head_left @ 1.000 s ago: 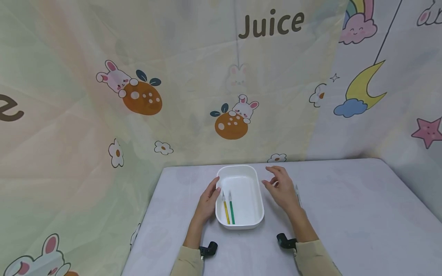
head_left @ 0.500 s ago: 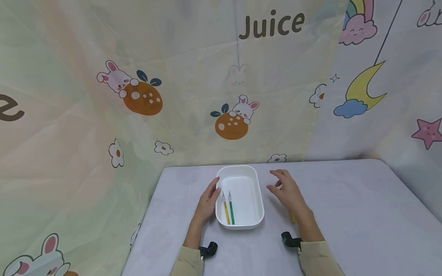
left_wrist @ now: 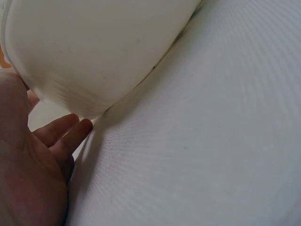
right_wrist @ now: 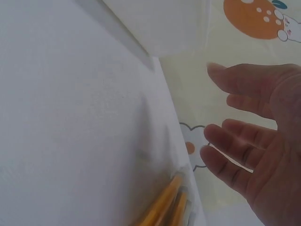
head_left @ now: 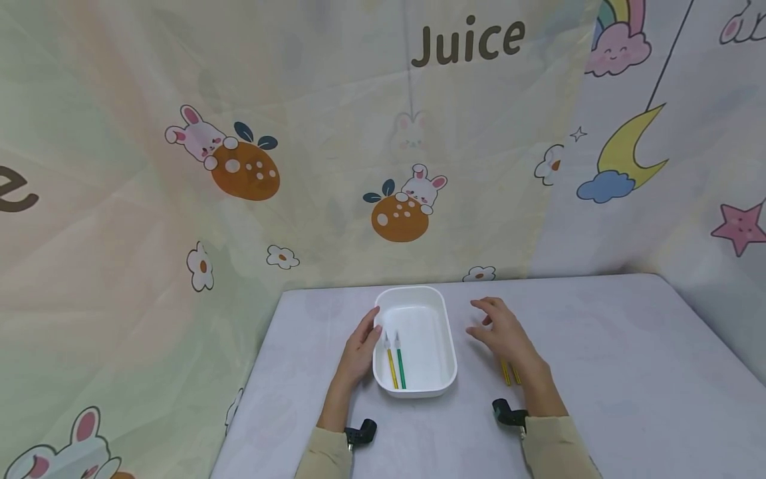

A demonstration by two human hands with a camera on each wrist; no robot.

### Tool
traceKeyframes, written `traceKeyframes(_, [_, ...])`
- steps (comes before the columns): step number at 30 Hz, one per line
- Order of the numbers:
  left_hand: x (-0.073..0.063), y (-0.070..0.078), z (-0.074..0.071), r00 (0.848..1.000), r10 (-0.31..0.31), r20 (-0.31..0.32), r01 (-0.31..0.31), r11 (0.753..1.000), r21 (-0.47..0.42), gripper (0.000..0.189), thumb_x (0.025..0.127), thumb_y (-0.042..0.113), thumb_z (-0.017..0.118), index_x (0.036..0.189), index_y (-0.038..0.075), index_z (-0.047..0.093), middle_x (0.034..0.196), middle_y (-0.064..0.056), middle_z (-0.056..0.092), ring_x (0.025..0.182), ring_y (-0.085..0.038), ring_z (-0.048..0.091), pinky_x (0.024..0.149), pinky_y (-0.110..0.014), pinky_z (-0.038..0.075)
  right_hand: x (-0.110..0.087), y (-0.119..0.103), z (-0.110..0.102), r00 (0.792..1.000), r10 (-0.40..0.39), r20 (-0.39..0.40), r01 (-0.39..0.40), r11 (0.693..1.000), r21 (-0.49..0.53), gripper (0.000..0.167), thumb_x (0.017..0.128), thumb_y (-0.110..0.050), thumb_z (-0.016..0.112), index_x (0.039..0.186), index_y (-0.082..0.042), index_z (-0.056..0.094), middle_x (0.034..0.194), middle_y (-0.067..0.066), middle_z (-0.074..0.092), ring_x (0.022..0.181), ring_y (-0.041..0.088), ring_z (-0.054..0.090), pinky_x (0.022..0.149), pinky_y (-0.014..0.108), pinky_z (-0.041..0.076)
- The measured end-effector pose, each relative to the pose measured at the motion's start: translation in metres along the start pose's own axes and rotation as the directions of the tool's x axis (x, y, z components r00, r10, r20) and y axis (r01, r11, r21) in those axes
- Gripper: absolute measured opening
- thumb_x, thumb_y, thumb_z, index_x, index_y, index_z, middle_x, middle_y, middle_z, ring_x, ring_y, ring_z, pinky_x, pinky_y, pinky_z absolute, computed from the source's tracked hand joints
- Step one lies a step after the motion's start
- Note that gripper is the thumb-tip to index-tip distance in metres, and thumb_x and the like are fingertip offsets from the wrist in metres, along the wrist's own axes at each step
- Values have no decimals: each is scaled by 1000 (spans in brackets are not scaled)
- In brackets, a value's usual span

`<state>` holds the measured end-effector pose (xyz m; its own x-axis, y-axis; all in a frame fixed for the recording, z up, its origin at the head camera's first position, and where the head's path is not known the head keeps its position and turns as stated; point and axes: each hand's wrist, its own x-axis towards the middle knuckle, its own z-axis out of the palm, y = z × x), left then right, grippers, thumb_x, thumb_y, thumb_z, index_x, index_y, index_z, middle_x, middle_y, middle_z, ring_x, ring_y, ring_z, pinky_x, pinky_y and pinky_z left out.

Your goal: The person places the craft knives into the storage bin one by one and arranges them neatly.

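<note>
A white rectangular tray stands on the table. My left hand holds its left rim, thumb at the edge and fingers against the outer wall; in the left wrist view two fingertips touch the tray's lower corner. Inside the tray lie a slim yellow stick and a green stick, each with a pale pointed tip, like small brushes. My right hand hovers right of the tray, fingers apart and holding nothing. Partly hidden beneath it are two yellow sticks, whose orange-yellow shafts show in the right wrist view.
A white cloth covers the table. Behind it hangs a printed curtain with rabbits, oranges and flowers. Black wrist cameras are strapped near both sleeves.
My right hand has moved right and slightly toward me, away from the tray, and the yellow sticks beneath it have come into view. The left hand and tray have stayed put.
</note>
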<state>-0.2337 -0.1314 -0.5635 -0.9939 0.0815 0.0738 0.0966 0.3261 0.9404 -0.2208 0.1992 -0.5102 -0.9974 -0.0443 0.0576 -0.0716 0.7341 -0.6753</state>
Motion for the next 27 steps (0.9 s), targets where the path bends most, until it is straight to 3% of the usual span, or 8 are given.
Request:
traceKeyframes(7, [0,1,1,1000,-6,-7,6,1000,5,46,110,37,51,155,43,45,166,6,40,156,-26,35,126,-55,31,0,12,-6,1000,-8,23,9,1000,-21,63,94,-14,77,151,-5,51,153,24,45,116,37,62,91,53,59])
traceKeyframes(16, [-1,1,1,1000,-8,-13,8,1000,7,46,110,35,51,155,41,46,166,6,40,156,-26,35,126,-55,31,-2,15,-12,997,57,61,-55,998,-33,67,93,-19,78,152,-6,49,153,25,45,120,40,60,97,58,58])
traceKeyframes(27, [-1,1,1,1000,-3,-12,3,1000,1,46,109,39,52,154,43,46,166,8,41,156,-26,36,126,-54,31,-5,17,-16,993,91,81,-87,995,-52,64,95,-20,76,150,1,50,148,30,47,116,41,62,93,58,58])
